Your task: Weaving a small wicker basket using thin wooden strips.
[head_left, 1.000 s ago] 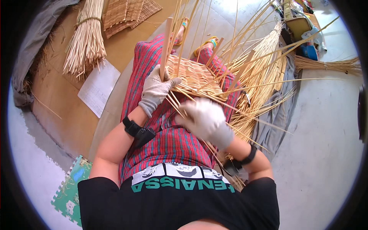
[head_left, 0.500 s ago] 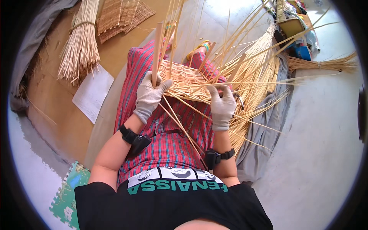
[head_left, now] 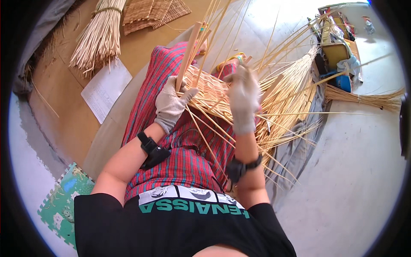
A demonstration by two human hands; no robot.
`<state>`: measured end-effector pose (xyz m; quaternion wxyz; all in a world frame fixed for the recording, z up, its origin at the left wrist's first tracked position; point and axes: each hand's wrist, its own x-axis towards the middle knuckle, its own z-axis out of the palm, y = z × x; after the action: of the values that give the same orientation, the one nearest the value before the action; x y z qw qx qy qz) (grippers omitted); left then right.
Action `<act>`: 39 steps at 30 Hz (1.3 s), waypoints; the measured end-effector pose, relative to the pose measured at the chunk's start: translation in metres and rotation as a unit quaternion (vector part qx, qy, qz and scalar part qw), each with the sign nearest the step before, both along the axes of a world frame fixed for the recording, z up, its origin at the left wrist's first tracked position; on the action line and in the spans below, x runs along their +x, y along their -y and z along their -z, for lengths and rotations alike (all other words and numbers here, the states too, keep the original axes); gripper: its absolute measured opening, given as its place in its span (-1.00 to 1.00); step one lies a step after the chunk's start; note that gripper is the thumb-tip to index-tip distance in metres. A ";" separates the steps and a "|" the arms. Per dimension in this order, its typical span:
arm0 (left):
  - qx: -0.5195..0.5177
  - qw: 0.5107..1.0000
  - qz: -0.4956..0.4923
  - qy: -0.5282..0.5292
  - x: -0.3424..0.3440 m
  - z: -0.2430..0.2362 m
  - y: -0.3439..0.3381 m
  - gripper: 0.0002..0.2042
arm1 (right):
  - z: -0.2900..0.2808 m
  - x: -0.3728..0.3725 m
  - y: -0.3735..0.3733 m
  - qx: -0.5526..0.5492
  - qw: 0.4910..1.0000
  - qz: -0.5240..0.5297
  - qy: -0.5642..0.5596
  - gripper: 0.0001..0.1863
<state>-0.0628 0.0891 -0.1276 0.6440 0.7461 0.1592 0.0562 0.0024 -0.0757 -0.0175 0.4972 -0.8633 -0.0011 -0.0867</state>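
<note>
A part-woven basket panel (head_left: pixel 205 88) rests on my legs in red striped cloth, with long reeds (head_left: pixel 222 128) sticking out around it and wooden stakes (head_left: pixel 188 51) standing at its sides. My left hand (head_left: pixel 171 103), in a pale glove, is closed round the left corner at the foot of a stake. My gloved right hand (head_left: pixel 243 94) is raised at the panel's right side among upright reeds; its fingers are smeared by motion, so what they hold cannot be made out.
A bundle of pale canes (head_left: pixel 96 43), woven mats (head_left: pixel 152 13) and a paper sheet (head_left: pixel 105 90) lie at left. Loose reeds (head_left: pixel 291 98) spread on grey cloth at right, beside another bundle (head_left: pixel 364 96) and piled items (head_left: pixel 336 51). A green foam mat (head_left: pixel 64 197) is at lower left.
My right hand swung from below the panel to its right edge, then rose higher and blurred. My left hand stays on the stake's foot. The view has shifted slightly.
</note>
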 end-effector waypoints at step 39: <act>0.297 0.846 0.430 0.110 0.031 -0.049 0.013 -0.76 | -0.107 0.004 0.164 -0.551 0.810 -0.157 0.124 -0.41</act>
<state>-0.0315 0.0758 -0.0782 0.3645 0.8846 -0.2733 -0.1002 0.0065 -0.2398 0.0892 -0.0598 -0.9624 -0.2460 -0.0988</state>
